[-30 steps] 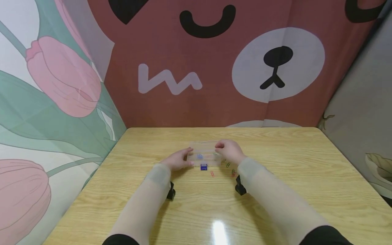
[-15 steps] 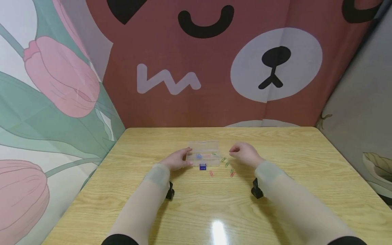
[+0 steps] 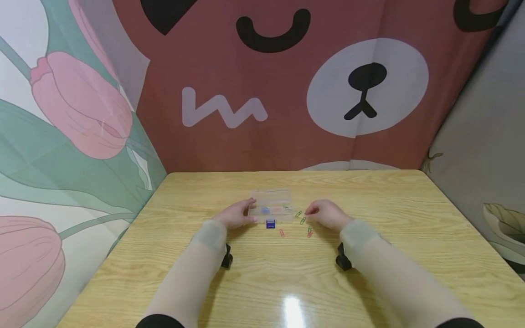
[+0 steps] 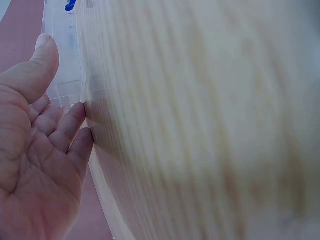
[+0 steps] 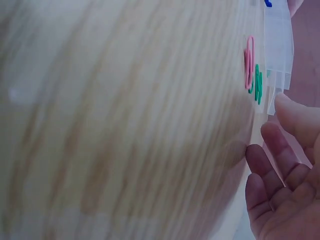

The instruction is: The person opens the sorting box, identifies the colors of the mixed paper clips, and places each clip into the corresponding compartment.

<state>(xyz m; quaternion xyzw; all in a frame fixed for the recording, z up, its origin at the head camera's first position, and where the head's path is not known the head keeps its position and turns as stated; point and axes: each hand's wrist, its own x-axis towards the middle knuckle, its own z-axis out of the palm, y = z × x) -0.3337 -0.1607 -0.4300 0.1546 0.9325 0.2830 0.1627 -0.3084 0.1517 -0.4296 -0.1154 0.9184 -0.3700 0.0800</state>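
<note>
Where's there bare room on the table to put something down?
The pale wooden table is bare between the left forearm and right forearm, and outside each one. It's crowded by the near right corner of the open clear plastic box: thin green paper clips, pink paper clips, the right grip.

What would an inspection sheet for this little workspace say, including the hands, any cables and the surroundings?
Surface: light wood-grain table.
Job's things: clear plastic box, open, with small coloured items inside; blue object just in front of it; green paper clips and pink paper clips loose on the table.
Clutter: nothing seen beyond these.
Hands: left hand holds the box's left end; right hand is beside the green clips; whether it pinches one can't be told.
Cables: nothing seen.
Surroundings: bear-print cloth behind, flower-print cloth at left.
</note>
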